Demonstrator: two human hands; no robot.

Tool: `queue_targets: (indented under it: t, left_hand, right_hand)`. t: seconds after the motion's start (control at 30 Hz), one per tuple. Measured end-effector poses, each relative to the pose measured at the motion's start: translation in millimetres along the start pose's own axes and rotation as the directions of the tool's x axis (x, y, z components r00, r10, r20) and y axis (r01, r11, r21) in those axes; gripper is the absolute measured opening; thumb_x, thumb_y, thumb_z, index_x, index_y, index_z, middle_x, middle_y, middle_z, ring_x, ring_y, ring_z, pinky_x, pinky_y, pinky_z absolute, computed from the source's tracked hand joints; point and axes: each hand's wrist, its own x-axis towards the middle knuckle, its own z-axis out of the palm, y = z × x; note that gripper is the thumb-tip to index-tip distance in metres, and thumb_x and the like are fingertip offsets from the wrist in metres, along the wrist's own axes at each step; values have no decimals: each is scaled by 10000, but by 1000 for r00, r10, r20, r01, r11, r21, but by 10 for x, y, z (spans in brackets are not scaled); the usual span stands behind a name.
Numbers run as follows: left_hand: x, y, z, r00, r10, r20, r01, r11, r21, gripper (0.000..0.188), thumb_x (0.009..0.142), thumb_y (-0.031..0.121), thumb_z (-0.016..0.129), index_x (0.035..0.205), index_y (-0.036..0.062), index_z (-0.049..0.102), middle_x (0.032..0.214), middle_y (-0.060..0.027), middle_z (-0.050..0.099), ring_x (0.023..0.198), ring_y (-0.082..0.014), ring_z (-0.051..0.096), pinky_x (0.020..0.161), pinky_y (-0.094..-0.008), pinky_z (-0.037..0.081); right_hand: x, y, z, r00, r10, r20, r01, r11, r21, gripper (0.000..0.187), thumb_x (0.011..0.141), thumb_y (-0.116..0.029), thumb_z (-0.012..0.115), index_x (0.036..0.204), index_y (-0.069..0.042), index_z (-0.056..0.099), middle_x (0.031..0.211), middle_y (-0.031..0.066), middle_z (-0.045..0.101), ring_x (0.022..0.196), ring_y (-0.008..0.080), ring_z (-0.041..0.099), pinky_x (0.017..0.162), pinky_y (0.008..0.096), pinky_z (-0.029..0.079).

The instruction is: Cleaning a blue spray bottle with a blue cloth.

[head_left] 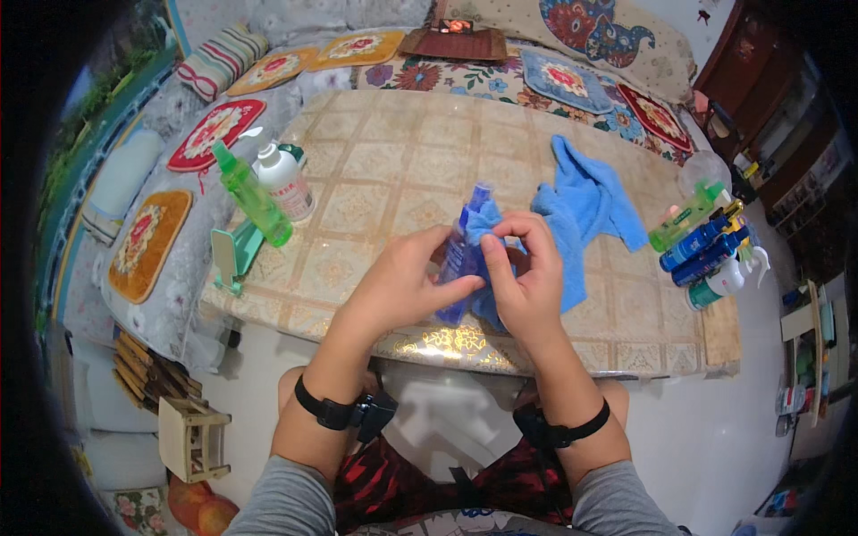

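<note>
Near the table's front edge, a translucent blue-purple bottle (454, 259) stands slightly tilted between my hands. My left hand (407, 277) wraps round it from the left, thumb across its lower front. From the right, my right hand (527, 272) pinches a corner of a blue cloth (581, 196) against the bottle's upper side. The rest of that cloth lies loosely crumpled on the table, stretching away to the right and back. My left fingertips are partly hidden behind the bottle.
A green spray bottle (250, 192), a white pump bottle (288, 181) and a mint-green phone stand (234, 255) stand at the table's left. Along the right edge are a green bottle (684, 219), blue bottles (702, 246) and a white spray bottle (719, 281). Cushioned sofas surround the far sides.
</note>
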Motion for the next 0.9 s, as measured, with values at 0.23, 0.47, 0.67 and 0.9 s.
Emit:
queue_targets:
  t: [0.23,0.47,0.67,0.9]
  left_hand:
    - [-12,2,160,986,71,-152,-54,992,114,382,771,259,788,966,-27,627,836,-231,668,762,-392,672,668,-431,537]
    - [45,-22,158,981,78,-179,-67,996,63,357,763,253,770,930,-22,616,823,-243,659,778,-431,658,679,-469,531]
    - [94,-31,113,990,75,-120,-63,993,101,384,757,270,775,938,-31,618,814,-241,653,769,-439,647,672,-475,521]
    - [88,-26,71,995,88,-45,-81,988,132,434,791,192,789,1106,-66,636,902,-185,698,746,-239,703,628,-352,582]
  right_hand:
    - [-44,-99,15,952,-295,77,301,868,-394,180,800,-20,770,958,-15,685,1016,148,572,881,310,601,761,378,521]
    - [-18,-67,10,925,-351,145,378,815,-439,257,756,16,778,1002,-28,717,1039,139,570,917,312,596,774,392,512]
    - [42,-33,-3,948,-310,75,313,860,-402,212,788,36,767,984,-17,705,1041,157,578,880,300,618,730,358,530]
    - [21,45,-33,970,-242,-30,221,923,-315,275,800,14,771,1037,7,633,989,151,624,885,269,635,719,335,537]
